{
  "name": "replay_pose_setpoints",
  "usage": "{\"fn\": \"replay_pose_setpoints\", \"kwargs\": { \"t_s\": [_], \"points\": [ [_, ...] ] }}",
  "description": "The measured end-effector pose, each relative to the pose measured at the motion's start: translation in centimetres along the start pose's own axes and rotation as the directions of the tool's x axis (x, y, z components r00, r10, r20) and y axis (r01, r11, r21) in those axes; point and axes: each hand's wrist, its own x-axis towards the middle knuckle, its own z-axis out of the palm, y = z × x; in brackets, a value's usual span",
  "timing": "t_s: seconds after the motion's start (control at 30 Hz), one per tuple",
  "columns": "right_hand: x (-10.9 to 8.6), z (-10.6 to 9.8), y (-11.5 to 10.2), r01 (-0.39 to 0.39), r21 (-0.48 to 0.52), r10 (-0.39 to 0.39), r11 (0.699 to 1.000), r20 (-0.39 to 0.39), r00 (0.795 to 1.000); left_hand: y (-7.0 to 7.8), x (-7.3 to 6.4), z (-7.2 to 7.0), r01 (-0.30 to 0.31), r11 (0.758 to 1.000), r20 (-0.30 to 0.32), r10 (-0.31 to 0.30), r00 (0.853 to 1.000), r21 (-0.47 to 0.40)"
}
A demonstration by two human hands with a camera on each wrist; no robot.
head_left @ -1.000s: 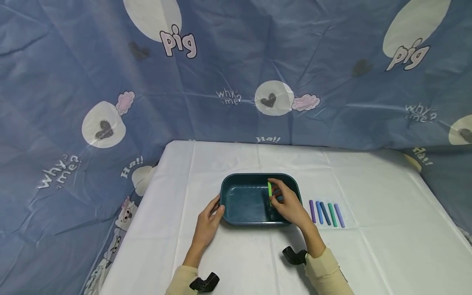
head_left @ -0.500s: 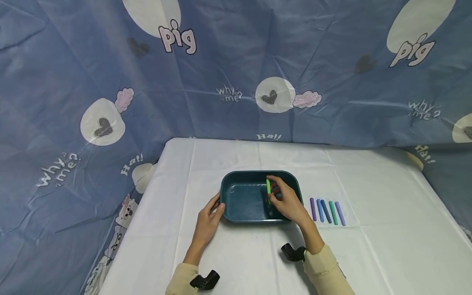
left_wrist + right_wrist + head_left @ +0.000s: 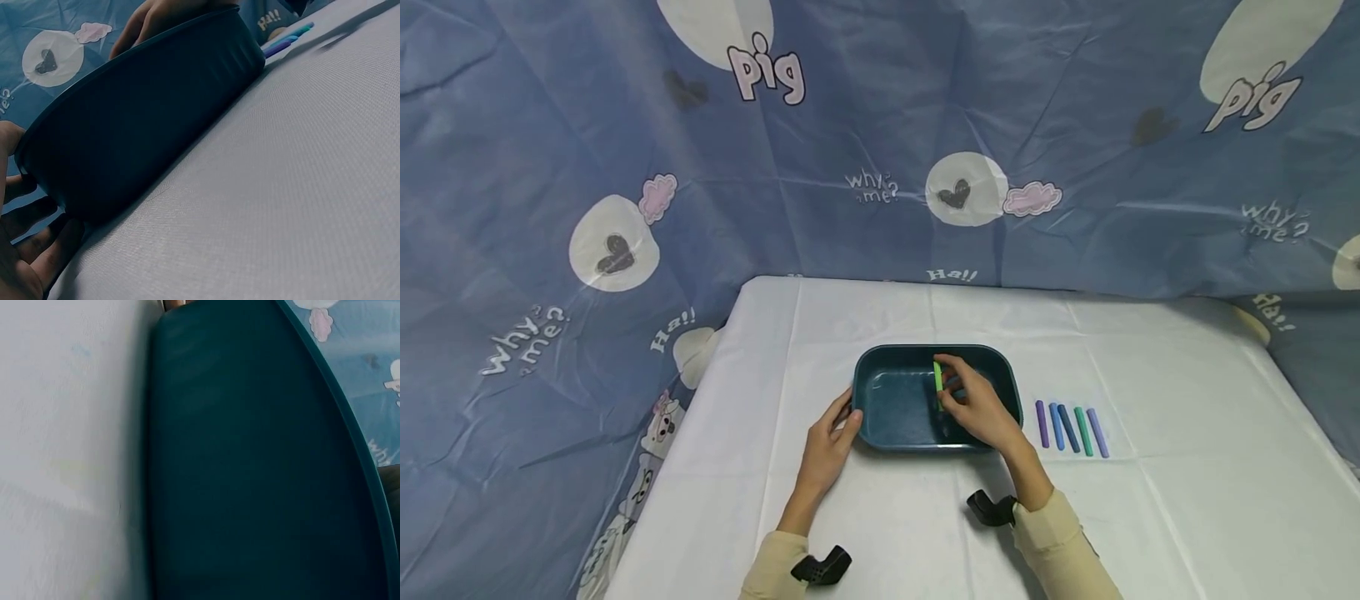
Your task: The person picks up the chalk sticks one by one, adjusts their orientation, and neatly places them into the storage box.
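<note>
A dark teal rectangular basin stands on the white table. My left hand holds its left end, with the thumb by the rim and fingers against the outer wall. Inside the right half of the basin, my right hand pinches a bright green, crayon-like stick between thumb and fingertips. The stick is roughly upright in the head view; whether it touches the basin floor I cannot tell. In the right wrist view, the basin's wall hides the stick and fingers.
Right of the basin, several similar sticks lie side by side: a purple stick, blue ones, a green stick and a lavender stick. A blue patterned cloth hangs behind the white-covered table.
My right hand has shifted slightly left inside the basin, still pinching the green stick. My left hand stays at the basin's end. The head view has tilted a little.
</note>
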Motion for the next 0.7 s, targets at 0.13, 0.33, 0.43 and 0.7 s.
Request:
{"fn": "replay_pose_setpoints", "kwargs": {
  "t_s": [0.13,0.33,0.43,0.7],
  "points": [
    [0.5,0.6,-0.4,0.009,0.014,-0.01,1.0,0.026,1.0,-0.1,-0.1,0.1,-0.033,0.999,-0.005,0.033,0.999,0.007],
    [1.2,1.4,-1.2,0.024,0.016,-0.025,1.0,0.047,0.999,0.1,0.0,0.2,-0.024,1.0,0.0,0.024,1.0,0.001],
    [1.7,1.8,-1.5,0.03,0.008,-0.031,1.0,0.06,0.998,0.0,0.0,0.1,-0.017,1.0,0.002,0.017,1.0,0.003],
    [2.6,3.3,-2.1,-0.023,0.0,0.023,1.0,0.098,0.995,1.5,-0.3,-0.5,-0.007,1.0,0.032,0.007,0.999,0.013]
  ]
}}
